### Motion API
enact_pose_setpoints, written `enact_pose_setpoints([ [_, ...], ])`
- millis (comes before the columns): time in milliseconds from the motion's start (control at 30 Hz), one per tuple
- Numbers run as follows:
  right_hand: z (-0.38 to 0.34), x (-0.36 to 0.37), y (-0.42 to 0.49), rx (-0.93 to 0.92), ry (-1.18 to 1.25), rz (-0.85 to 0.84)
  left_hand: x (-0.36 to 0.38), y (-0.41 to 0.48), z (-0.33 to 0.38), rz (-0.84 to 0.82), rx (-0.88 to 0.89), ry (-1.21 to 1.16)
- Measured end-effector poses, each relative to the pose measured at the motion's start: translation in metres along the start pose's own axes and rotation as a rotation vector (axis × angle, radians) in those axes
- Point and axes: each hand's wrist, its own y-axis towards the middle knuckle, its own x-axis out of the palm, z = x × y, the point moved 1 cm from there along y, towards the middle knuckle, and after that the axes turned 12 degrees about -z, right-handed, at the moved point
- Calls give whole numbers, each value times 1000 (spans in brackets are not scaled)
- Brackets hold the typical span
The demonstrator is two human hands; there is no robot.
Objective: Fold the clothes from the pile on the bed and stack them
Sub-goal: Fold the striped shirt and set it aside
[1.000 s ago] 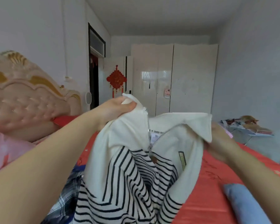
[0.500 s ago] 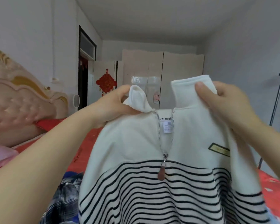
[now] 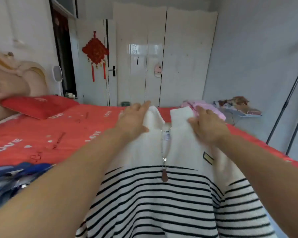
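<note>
Pinching the collar on both sides, that's the picture. The left hand (image 3: 134,121) has the left flap between thumb and fingers, and the right hand (image 3: 207,128) has the right flap the same way, thumb on top. Both grips are narrow and full of cloth. The fingers are blurred, so I can't tell how deep each hold goes.

Between the hands runs the zip (image 3: 164,158), half open, with its brown puller on the first black stripe. The sweater (image 3: 162,203), white on top and striped below, is spread front up over the middle of the bed (image 3: 67,133). Its collar points to the far edge and its hem runs out of view at the near edge. The sleeves are hidden under the forearms, so I can't place them.

Now the danger, as I read it. That open zip lets the two flaps drift apart. If one hand lets go first, the chest sets down skewed and every later fold goes crooked. Sleeves bunched underneath would leave a lump. The collar is also close to the pink clothes (image 3: 189,104) at the far edge, and a push forward could muddle the two.

Blue checked clothes (image 3: 19,174) sit at the left edge, and a red pillow (image 3: 38,105) lies toward the far left corner.

For containers there's only the wardrobe (image 3: 179,57) beyond the bed, doors shut, contents unseen.
</note>
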Motion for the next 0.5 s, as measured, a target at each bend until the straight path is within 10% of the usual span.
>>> enact_pose_setpoints([
  [267,64,260,-45,-9,143,-501,278,-33,-35,-312,-145,-20],
  [500,63,340,-47,-122,115,-730,381,-86,-12,-513,-213,-41],
])
